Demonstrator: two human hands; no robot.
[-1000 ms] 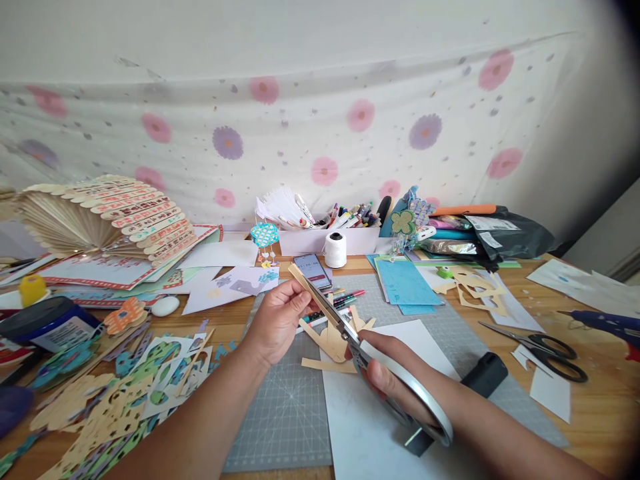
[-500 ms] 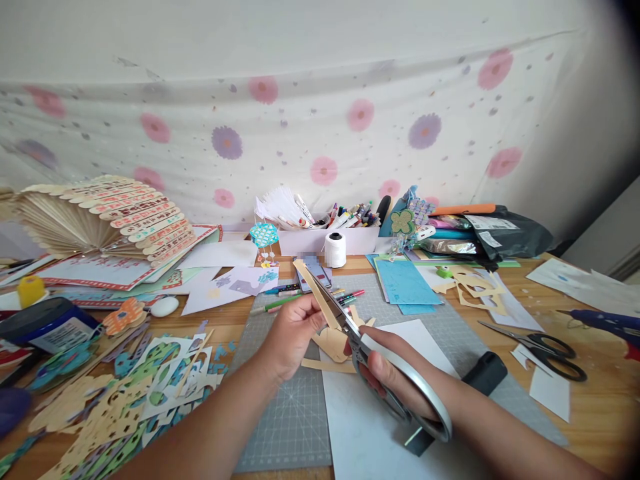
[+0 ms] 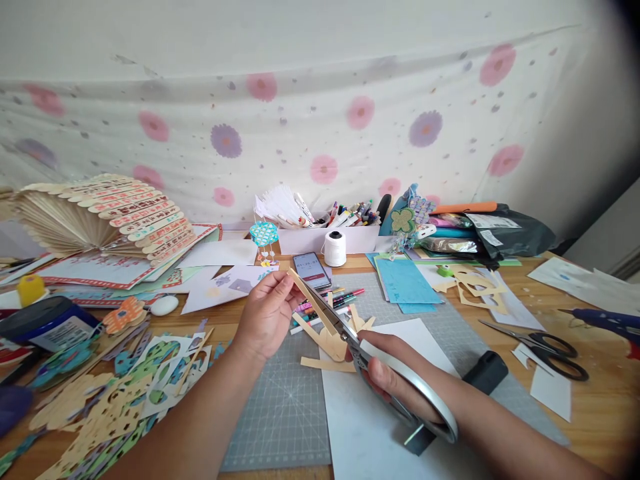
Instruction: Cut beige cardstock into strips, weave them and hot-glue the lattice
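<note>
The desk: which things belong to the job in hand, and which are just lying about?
In the job:
- tan strip, in the left hand
- silver scissors, in the right hand
- probably, loose tan pieces

Apparently lying about:
- black-handled scissors
- thread spool
- glue gun

A flowered sheet (image 3: 285, 153) is hanging along the wall (image 3: 320, 37). Below it, a white box (image 3: 300, 241) is holding a bunch of pens (image 3: 353, 217), and 1 white spool (image 3: 335, 249) is standing just before it. A phone (image 3: 310, 268) is lying beside the spool, its screen glowing. On the left side, a big stick fan (image 3: 145, 217) is resting on papers, a dark blue tub (image 3: 47, 325) is sitting near an orange flower (image 3: 123, 317), and cut paper scraps (image 3: 107, 410) are piling up nearer. On the right side, blue sheets (image 3: 407, 280) are overlapping, a dark bag (image 3: 517, 233) is lying behind, and 1 glue gun (image 3: 607, 323) is resting near black-handled scissors (image 3: 537, 341).
</note>
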